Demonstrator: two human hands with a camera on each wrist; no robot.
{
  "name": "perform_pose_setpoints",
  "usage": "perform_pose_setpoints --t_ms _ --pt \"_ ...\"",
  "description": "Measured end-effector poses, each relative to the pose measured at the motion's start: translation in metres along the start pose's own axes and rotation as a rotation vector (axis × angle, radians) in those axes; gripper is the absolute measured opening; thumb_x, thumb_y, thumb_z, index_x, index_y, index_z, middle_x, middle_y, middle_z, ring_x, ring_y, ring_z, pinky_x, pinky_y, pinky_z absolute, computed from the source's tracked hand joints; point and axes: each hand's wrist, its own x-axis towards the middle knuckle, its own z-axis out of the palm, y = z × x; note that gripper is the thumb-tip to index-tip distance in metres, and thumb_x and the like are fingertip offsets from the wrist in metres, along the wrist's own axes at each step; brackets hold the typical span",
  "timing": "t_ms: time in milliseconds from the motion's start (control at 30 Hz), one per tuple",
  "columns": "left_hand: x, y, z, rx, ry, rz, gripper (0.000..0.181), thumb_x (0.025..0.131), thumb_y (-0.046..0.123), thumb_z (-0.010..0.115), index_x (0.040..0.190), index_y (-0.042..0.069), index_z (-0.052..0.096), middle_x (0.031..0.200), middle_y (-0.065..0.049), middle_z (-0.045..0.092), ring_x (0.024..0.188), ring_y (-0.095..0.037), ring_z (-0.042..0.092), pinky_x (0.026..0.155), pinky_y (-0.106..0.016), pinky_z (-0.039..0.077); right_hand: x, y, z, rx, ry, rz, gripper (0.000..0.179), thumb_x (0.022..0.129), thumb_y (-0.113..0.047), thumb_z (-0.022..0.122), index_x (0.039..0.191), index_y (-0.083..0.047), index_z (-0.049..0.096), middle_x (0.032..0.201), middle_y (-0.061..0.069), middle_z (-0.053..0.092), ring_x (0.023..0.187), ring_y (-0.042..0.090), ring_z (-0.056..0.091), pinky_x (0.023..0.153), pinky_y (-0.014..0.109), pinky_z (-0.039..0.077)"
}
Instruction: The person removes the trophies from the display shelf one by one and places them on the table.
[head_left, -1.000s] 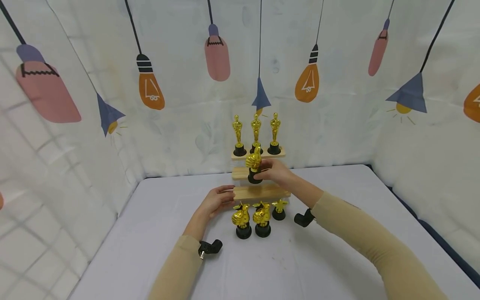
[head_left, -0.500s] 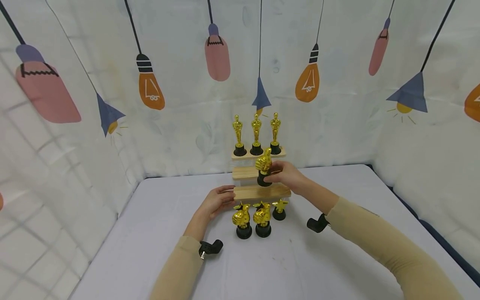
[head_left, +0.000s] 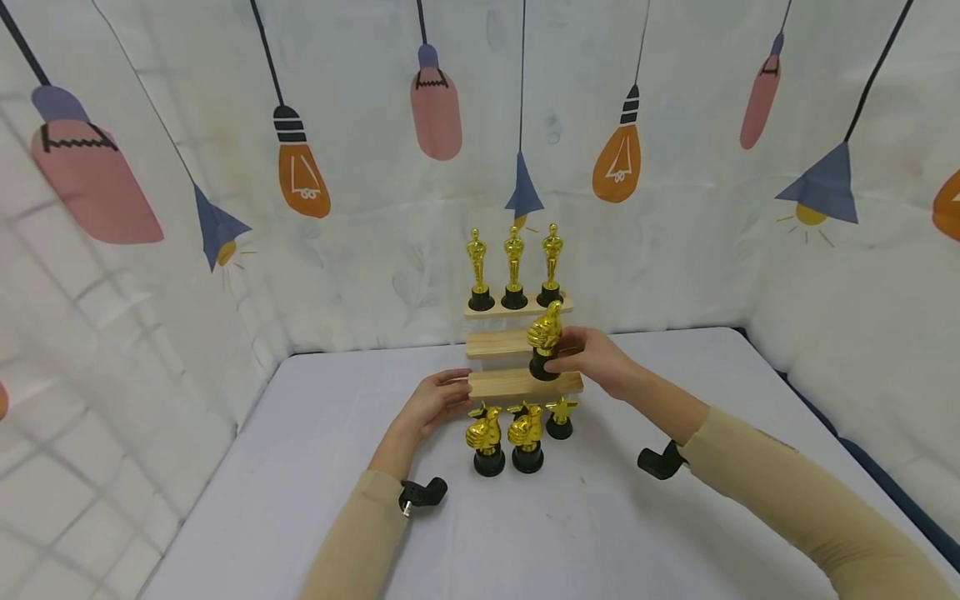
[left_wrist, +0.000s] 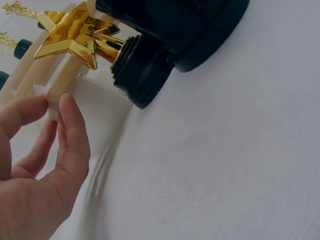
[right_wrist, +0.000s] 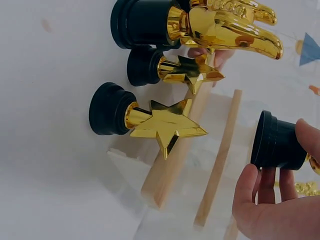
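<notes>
My right hand (head_left: pixel 597 360) grips a gold thumbs-up trophy (head_left: pixel 543 329) by its black base, upright in front of the stepped wooden shelf's middle board (head_left: pixel 495 342). In the right wrist view, that black base (right_wrist: pixel 280 142) sits between thumb and fingers, raised off the boards. My left hand (head_left: pixel 435 402) pinches the left end of the lowest board (head_left: pixel 498 384), thumb and fingertips around its corner in the left wrist view. Two more thumbs-up trophies, one left (head_left: pixel 483 432) and one right (head_left: pixel 525 428), stand before the shelf. Behind them is a row of star trophies, the rightmost star trophy (head_left: pixel 560 412) fully visible.
Three gold figure statuettes (head_left: pixel 513 262) stand along the top board (head_left: pixel 480 314). A white cloth covers the table (head_left: pixel 615 525). Close behind the shelf hangs a white curtain (head_left: pixel 360 275) printed with lamps.
My right hand has carried the thumbs-up trophy to the right and slightly lower, off the middle of the shelf. My left hand stays at the lowest board's end.
</notes>
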Motion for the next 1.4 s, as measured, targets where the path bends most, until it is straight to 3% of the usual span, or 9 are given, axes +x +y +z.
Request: perform_pose_setpoints --t_ms 300,733,1133,1400 --pt "0.0 0.0 0.0 -0.014 0.019 -0.013 0.046 0.099 0.002 0.065 0.144 -0.004 0.053 0.13 -0.021 0.06 0.099 -0.022 0.068 0.087 -0.035 0.059 -0.018 0.005 -0.006 0.023 -0.015 0.005 0.053 0.092 -0.01 0.078 0.137 0.005 0.054 0.13 0.017 0.06 0.124 0.033 0.055 0.109 0.05 0.043" --pt "0.001 0.0 0.001 -0.006 0.012 -0.003 0.048 0.099 0.004 0.067 0.144 -0.004 0.053 0.132 -0.022 0.058 0.101 -0.023 0.067 0.089 -0.035 0.059 -0.036 0.019 -0.009 0.043 -0.034 -0.001 0.057 0.091 -0.01 0.078 0.139 0.007 0.052 0.126 0.016 0.062 0.115 0.027 0.058 0.101 0.042 0.049" --pt "0.0 0.0 0.001 -0.005 0.008 -0.005 0.049 0.098 0.004 0.068 0.144 -0.003 0.052 0.134 -0.022 0.058 0.101 -0.022 0.067 0.09 -0.036 0.058 -0.049 0.03 -0.009 0.027 -0.028 0.011 0.058 0.09 -0.012 0.079 0.138 0.007 0.053 0.125 0.015 0.063 0.116 0.028 0.058 0.104 0.046 0.047" --pt "0.0 0.0 0.002 -0.012 0.018 -0.005 0.047 0.099 0.003 0.067 0.143 -0.004 0.053 0.131 -0.021 0.058 0.098 -0.021 0.068 0.089 -0.034 0.059 -0.056 0.036 -0.003 0.017 -0.023 0.019 0.059 0.089 -0.011 0.08 0.137 0.009 0.053 0.124 0.015 0.063 0.115 0.028 0.057 0.099 0.042 0.049"
